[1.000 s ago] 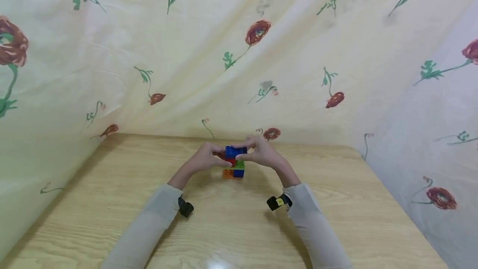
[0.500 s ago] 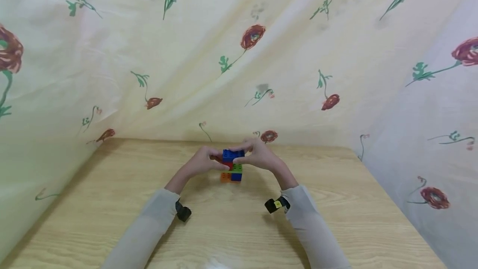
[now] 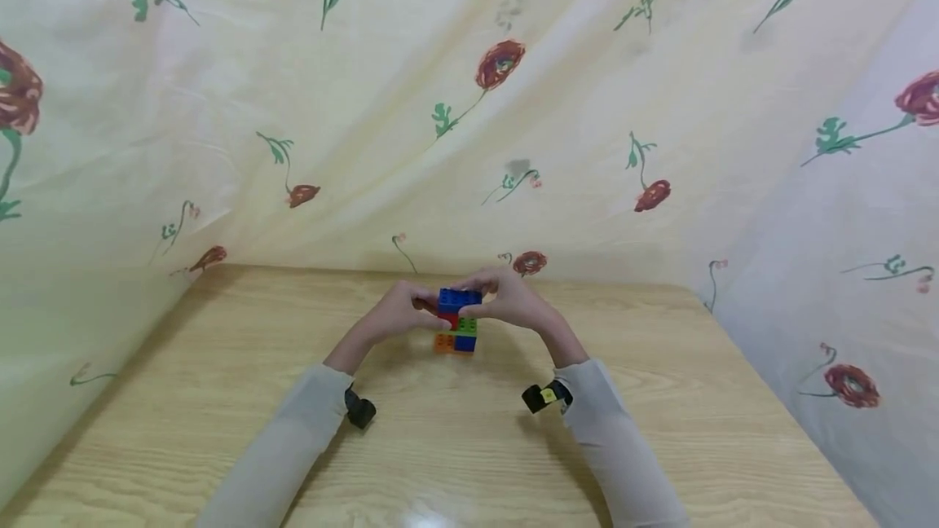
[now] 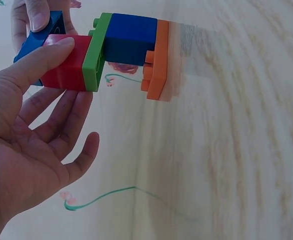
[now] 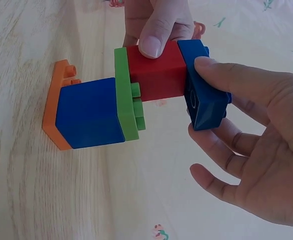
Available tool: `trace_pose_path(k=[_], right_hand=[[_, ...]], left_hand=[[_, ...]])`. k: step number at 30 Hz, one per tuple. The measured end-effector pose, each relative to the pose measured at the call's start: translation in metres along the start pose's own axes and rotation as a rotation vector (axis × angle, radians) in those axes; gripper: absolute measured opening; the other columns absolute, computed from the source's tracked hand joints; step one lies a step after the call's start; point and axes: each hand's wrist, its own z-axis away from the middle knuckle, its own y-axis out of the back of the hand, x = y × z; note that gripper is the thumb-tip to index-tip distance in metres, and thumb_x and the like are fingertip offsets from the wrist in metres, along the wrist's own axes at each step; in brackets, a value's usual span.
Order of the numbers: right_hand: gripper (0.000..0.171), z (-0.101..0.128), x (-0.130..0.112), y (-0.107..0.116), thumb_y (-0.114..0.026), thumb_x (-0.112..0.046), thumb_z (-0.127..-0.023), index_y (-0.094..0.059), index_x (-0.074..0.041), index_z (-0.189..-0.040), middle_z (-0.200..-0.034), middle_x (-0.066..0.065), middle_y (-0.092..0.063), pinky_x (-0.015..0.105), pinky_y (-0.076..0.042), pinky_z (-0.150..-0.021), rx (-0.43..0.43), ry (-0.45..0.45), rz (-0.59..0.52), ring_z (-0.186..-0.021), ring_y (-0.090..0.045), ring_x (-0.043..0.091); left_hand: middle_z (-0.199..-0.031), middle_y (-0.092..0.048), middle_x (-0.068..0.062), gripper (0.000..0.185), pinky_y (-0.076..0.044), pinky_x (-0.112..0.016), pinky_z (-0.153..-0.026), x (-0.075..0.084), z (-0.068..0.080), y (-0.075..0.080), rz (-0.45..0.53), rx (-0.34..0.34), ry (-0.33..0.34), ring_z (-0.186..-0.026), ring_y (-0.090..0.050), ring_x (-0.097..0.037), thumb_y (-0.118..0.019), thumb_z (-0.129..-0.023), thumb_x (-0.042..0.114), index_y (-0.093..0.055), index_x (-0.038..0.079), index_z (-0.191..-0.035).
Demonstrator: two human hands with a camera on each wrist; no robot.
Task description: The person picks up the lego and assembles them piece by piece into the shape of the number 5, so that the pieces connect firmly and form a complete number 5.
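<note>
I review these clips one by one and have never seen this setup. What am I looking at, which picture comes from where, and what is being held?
No machine here: a person works with two bare hands. The wide picture comes from a head-worn camera; the two close ones come from cameras strapped to each wrist. On a wooden table, with flowered cloth hung behind, stands a small brick stack: orange plate at the bottom, then blue brick, green plate and red brick. The left hand pinches the red brick. The right hand pinches the top blue brick with thumb and fingers.

Red brick (image 5: pixel 156 70), poppy-print cloth (image 3: pixel 469 104)
</note>
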Motion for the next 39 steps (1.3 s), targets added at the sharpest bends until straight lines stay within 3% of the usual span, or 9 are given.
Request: trace_pose_path(k=[4, 13, 24, 32, 39], right_hand=[[0.034, -0.002, -0.001, 0.002, -0.080, -0.015, -0.089, -0.074, -0.011, -0.121, -0.113, 0.007, -0.076, 0.036, -0.048, -0.092, 0.003, 0.007, 0.019, -0.101, -0.065, 0.020], [0.036, -0.001, 0.000, -0.002, -0.080, -0.018, -0.090, -0.072, -0.013, -0.124, -0.119, 0.006, -0.074, 0.059, -0.045, -0.101, -0.029, -0.011, 0.000, -0.109, -0.065, 0.024], [0.046, 0.000, 0.006, 0.003, -0.081, -0.019, -0.089, -0.068, -0.013, -0.133, -0.123, 0.008, -0.070, 0.051, -0.047, -0.104, -0.053, -0.034, -0.020, -0.114, -0.062, 0.024], [0.053, 0.008, 0.019, 0.009, -0.083, -0.020, -0.087, -0.064, -0.011, -0.136, -0.117, 0.007, -0.073, 0.061, -0.045, -0.105, -0.113, -0.076, -0.046, -0.106, -0.066, 0.023], [0.048, 0.013, 0.034, 0.004, -0.085, -0.018, -0.084, -0.069, -0.008, -0.128, -0.110, 0.009, -0.074, 0.047, -0.054, -0.095, -0.105, -0.087, -0.068, -0.102, -0.068, 0.024]], left_hand=[[-0.108, -0.077, -0.009, 0.027, -0.057, -0.038, -0.095, 0.000, -0.003, 0.005, 0.010, -0.014, 0.005, -0.102, -0.071, -0.021, -0.083, -0.086, 0.016, -0.077, 0.006, -0.111], [-0.108, -0.077, -0.010, 0.030, -0.058, -0.037, -0.091, -0.002, 0.003, 0.014, 0.041, 0.003, -0.003, -0.101, -0.070, -0.021, -0.082, -0.087, 0.018, -0.076, 0.006, -0.114], [-0.105, -0.076, -0.009, 0.028, -0.058, -0.036, -0.090, -0.003, 0.002, 0.015, 0.049, 0.018, 0.018, -0.098, -0.069, -0.019, -0.083, -0.086, 0.017, -0.076, 0.005, -0.111], [-0.106, -0.076, -0.010, 0.029, -0.058, -0.036, -0.090, 0.000, 0.003, 0.012, 0.061, 0.017, 0.014, -0.097, -0.070, -0.020, -0.082, -0.086, 0.015, -0.076, 0.004, -0.112], [-0.107, -0.076, -0.011, 0.031, -0.058, -0.036, -0.091, 0.000, 0.004, 0.013, 0.061, 0.023, 0.035, -0.097, -0.070, -0.020, -0.083, -0.086, 0.014, -0.075, 0.004, -0.114]])
